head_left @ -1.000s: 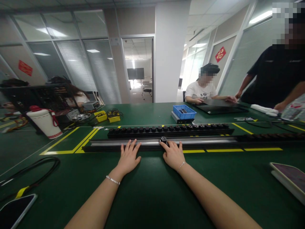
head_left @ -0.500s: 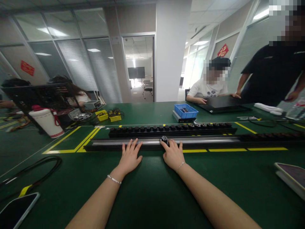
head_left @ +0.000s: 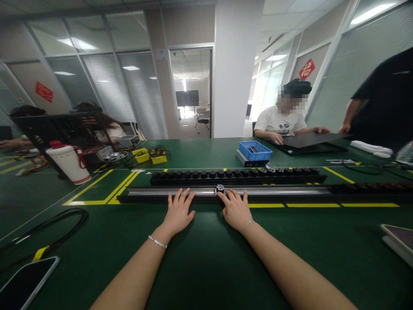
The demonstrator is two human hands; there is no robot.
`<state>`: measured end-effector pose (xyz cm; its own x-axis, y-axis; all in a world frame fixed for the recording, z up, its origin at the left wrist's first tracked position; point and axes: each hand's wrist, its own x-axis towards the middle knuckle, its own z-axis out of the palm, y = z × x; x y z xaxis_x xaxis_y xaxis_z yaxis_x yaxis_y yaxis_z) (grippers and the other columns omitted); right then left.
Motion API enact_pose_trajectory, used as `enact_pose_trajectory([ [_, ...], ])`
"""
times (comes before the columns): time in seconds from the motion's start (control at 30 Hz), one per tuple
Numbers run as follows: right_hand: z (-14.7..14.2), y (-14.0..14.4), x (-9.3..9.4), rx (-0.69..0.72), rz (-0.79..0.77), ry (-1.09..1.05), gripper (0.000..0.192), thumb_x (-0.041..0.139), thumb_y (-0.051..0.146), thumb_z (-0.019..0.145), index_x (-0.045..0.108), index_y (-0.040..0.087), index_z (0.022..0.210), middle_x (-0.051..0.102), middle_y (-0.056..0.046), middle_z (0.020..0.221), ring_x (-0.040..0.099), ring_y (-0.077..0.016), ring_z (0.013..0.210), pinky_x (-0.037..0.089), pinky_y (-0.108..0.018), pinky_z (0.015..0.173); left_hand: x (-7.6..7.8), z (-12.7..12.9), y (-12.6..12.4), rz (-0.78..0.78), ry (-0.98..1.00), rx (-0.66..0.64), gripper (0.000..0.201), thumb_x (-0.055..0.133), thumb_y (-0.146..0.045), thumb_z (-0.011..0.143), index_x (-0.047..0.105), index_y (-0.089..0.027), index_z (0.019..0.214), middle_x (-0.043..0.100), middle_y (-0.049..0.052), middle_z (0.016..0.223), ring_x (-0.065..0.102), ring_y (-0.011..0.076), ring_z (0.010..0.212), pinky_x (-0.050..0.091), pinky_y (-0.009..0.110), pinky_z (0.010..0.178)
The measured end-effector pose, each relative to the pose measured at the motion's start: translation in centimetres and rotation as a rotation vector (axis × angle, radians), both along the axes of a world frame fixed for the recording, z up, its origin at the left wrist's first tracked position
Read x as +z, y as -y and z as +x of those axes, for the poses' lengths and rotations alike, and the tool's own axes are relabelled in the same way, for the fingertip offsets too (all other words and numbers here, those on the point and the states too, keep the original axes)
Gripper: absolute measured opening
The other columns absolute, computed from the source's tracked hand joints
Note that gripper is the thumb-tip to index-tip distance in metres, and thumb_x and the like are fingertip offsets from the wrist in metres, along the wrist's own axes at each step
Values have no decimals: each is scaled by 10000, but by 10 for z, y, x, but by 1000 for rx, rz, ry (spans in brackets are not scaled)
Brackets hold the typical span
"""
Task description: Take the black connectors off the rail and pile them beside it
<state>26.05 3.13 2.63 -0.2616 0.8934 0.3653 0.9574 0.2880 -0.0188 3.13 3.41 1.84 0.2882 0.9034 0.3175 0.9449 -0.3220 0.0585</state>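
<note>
Head view, centre frame: my left hand lies flat with fingers spread, gripping nothing, its fingertips on the long rail, while my right hand, equally open, touches the small black slider sitting on that rail. Just behind runs a black strip of knobs. Farther up, right of centre, a blue bin holds a dark part I cannot identify, and two yellow trays stand at the upper left.

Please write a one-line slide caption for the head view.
Both hands, left hand and right hand, rest flat by a long rail on a green table.
</note>
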Motion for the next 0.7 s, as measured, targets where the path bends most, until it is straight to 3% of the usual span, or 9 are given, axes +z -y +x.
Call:
enact_pose_trajectory([
  [0.37,0,-3,-3,46,45,-25,551,428,146,724,447,289,1256,454,-99,1275,298,-245,1239,73,-575,1017,2,2,2,-3,21,5,609,500,-313,780,318,-286,1360,322,40,1436,181,291,1335,78,598,1055],
  [0.7,0,-3,-2,127,51,-23,545,392,126,756,416,287,1276,488,-53,1266,305,-232,1232,47,-574,1028,2,0,2,16,17,2,614,505,-300,772,323,-284,1358,328,40,1433,187,291,1334,79,593,1058],
])
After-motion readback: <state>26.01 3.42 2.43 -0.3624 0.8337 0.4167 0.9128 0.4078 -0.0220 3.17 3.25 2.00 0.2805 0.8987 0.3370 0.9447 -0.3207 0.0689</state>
